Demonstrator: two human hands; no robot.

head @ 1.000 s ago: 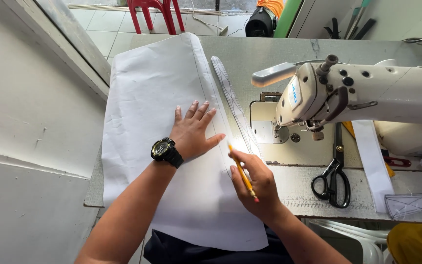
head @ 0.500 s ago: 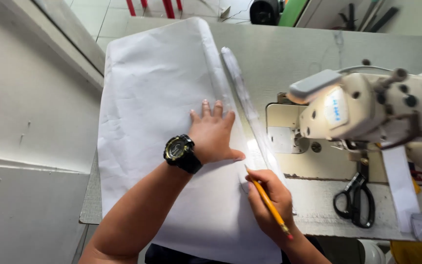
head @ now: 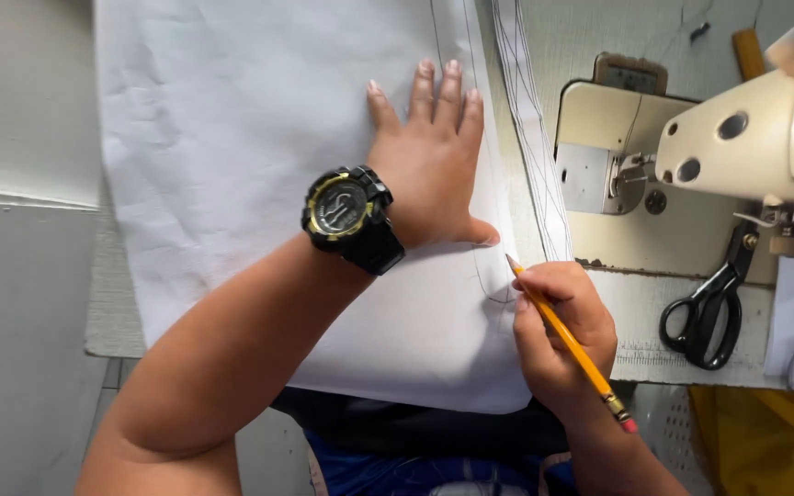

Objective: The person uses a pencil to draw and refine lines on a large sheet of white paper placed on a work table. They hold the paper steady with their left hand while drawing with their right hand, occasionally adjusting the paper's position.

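a white sheet of paper [head: 259, 138] covers the left and middle of the table [head: 112, 312], its near edge hanging over the table's front. the left hand [head: 429, 165] lies flat on the sheet with fingers spread and palm down, gripping nothing, just pressing the paper. a black watch with a yellow ring [head: 351, 216] sits on that wrist. just right of the thumb, the right hand [head: 562, 335] pinches a yellow pencil [head: 567, 340] between thumb and fingers, closed tight around it; the pencil tip touches the paper's right edge beside a drawn curved line, and the eraser end points back toward the person. a long clear ruler [head: 530, 129] lies along the paper's right side, running away from the hands. further right stands a cream sewing machine [head: 691, 156]. black scissors [head: 709, 308] lie on the table near its base, well apart from the right hand.
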